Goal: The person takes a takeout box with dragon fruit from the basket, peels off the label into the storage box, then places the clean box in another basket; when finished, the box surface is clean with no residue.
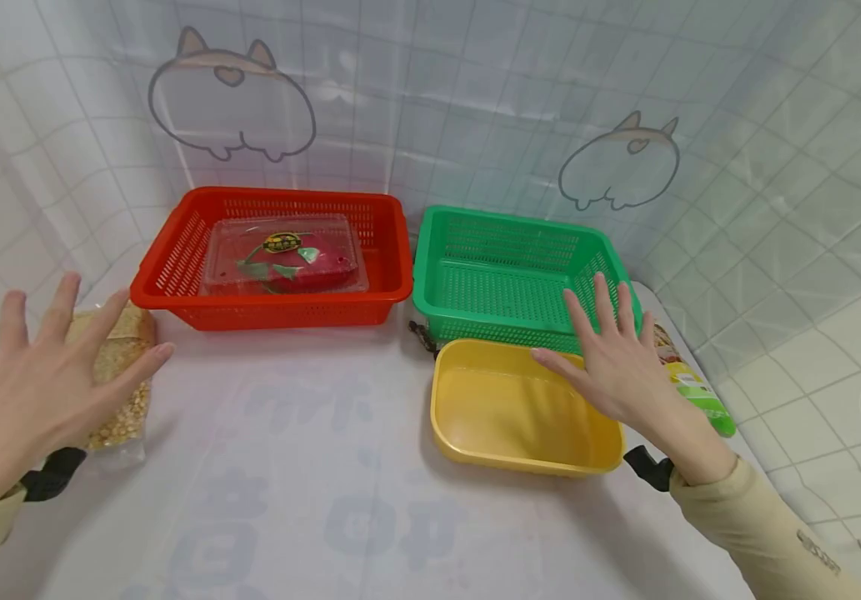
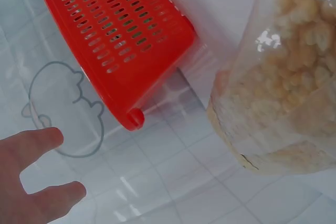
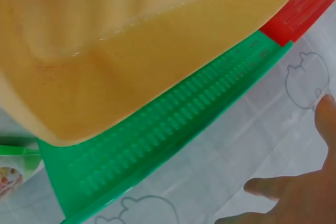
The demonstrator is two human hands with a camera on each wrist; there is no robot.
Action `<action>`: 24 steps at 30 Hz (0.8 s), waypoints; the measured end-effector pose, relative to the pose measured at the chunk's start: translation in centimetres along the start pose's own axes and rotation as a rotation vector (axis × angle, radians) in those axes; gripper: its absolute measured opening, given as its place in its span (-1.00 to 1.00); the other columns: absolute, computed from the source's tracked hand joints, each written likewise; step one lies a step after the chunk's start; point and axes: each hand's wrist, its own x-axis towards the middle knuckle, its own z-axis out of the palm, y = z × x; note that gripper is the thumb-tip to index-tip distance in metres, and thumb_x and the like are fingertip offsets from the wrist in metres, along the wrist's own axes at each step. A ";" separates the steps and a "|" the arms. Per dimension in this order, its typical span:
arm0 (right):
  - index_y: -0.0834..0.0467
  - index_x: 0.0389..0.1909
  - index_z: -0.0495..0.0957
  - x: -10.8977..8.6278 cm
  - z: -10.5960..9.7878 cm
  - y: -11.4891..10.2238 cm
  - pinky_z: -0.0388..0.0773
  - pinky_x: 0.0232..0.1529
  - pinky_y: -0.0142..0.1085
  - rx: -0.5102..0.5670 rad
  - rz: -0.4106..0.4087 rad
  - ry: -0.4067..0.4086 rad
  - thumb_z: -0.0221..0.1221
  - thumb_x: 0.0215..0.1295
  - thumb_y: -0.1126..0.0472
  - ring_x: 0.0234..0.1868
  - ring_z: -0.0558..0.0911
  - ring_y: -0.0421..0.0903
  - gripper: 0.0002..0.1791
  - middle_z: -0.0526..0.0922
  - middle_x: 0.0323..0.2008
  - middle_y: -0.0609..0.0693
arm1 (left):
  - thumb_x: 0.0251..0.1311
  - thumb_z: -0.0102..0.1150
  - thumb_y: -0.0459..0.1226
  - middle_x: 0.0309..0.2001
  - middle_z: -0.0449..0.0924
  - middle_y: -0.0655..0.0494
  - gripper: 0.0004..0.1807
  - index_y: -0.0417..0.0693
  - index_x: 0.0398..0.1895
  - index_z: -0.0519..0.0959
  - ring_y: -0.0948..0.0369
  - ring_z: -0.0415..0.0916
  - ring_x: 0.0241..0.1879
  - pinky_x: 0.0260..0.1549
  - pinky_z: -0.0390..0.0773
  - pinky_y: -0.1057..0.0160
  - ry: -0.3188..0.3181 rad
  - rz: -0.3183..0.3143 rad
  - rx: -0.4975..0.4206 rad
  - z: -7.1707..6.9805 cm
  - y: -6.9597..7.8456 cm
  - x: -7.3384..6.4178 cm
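With fingers spread, my left hand (image 1: 36,383) hovers over a clear bag of pale yellow kernels or beans (image 1: 124,408) at the left of the table. My right hand (image 1: 621,367), also spread wide, is held above the right side of a yellow basin (image 1: 520,408). Neither hand holds anything. In the left wrist view the bag (image 2: 294,77) lies beside the red basket (image 2: 131,66), away from the fingers (image 2: 37,145). The right wrist view shows the yellow basin (image 3: 131,77) in front of the green basket (image 3: 157,129).
A red basket (image 1: 280,312) at the back holds a clear plastic box (image 1: 287,254) with something pink and green inside. Right of it stands a green basket (image 1: 505,287). A green and yellow packet (image 1: 700,396) lies at the right edge. Something small and dark (image 1: 422,335) sits between the baskets.
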 end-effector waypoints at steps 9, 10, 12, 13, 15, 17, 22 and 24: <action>0.05 0.62 -0.16 0.9 -0.9 -1.7 -0.28 0.37 0.49 0.029 -0.031 0.006 -0.13 0.35 -0.50 0.55 -0.42 0.35 0.04 -0.51 0.58 0.18 | 0.20 -0.18 0.46 0.54 -0.50 -0.40 0.09 0.00 0.60 -0.09 -0.55 -0.46 0.41 0.15 -0.36 -0.67 0.012 0.015 -0.016 -0.5 0.5 0.3; 0.06 0.61 -0.15 1.0 -1.0 -1.9 -0.27 0.38 0.48 0.026 -0.036 0.008 -0.13 0.35 -0.49 0.56 -0.39 0.36 0.04 -0.48 0.59 0.19 | 0.20 -0.17 0.46 0.54 -0.49 -0.40 0.09 0.00 0.60 -0.08 -0.56 -0.46 0.41 0.15 -0.36 -0.67 0.016 0.019 -0.016 -0.6 0.6 0.4; 0.06 0.61 -0.14 1.4 -1.2 -2.4 -0.26 0.39 0.47 0.026 -0.042 0.005 -0.12 0.35 -0.49 0.56 -0.36 0.37 0.04 -0.45 0.59 0.20 | 0.21 -0.18 0.45 0.54 -0.47 -0.39 0.07 0.00 0.60 -0.05 -0.56 -0.47 0.41 0.14 -0.35 -0.67 0.020 0.029 -0.015 -0.8 0.8 0.4; 0.05 0.61 -0.14 1.5 -1.2 -2.6 -0.26 0.40 0.46 0.033 -0.043 0.001 -0.11 0.35 -0.49 0.56 -0.34 0.36 0.04 -0.43 0.59 0.20 | 0.22 -0.17 0.45 0.55 -0.44 -0.39 0.05 0.01 0.59 -0.02 -0.57 -0.45 0.41 0.13 -0.33 -0.67 0.027 0.040 -0.017 -0.9 0.8 0.4; 0.04 0.61 -0.13 1.9 -1.4 -3.1 -0.24 0.40 0.46 0.045 -0.041 -0.010 -0.12 0.34 -0.50 0.57 -0.33 0.35 0.03 -0.42 0.60 0.19 | 0.25 -0.20 0.43 0.55 -0.43 -0.38 0.02 0.02 0.60 -0.02 -0.56 -0.46 0.41 0.12 -0.33 -0.66 0.026 0.054 -0.015 -1.0 1.1 0.5; 0.03 0.61 -0.13 2.4 -1.5 -3.7 -0.22 0.41 0.45 0.054 -0.040 -0.021 -0.13 0.34 -0.51 0.57 -0.32 0.33 0.03 -0.42 0.60 0.17 | 0.27 -0.22 0.42 0.55 -0.41 -0.38 0.00 0.04 0.60 -0.03 -0.57 -0.47 0.41 0.12 -0.32 -0.66 0.024 0.065 -0.017 -1.1 1.3 0.6; 0.02 0.61 -0.10 3.5 -1.6 -5.1 -0.27 0.43 0.42 0.055 -0.069 -0.012 -0.14 0.35 -0.51 0.58 -0.34 0.28 0.01 -0.41 0.60 0.16 | 0.31 -0.27 0.41 0.55 -0.39 -0.39 -0.02 0.02 0.61 -0.05 -0.56 -0.50 0.42 0.15 -0.37 -0.66 0.002 0.077 -0.024 -1.4 2.3 1.0; 0.02 0.61 -0.08 4.0 -1.6 -5.8 -0.29 0.45 0.39 0.054 -0.085 -0.002 -0.15 0.35 -0.50 0.59 -0.33 0.27 0.00 -0.38 0.60 0.17 | 0.32 -0.26 0.39 0.55 -0.35 -0.39 -0.03 0.00 0.60 -0.01 -0.56 -0.46 0.42 0.15 -0.35 -0.65 0.005 0.096 -0.033 -1.5 2.7 1.2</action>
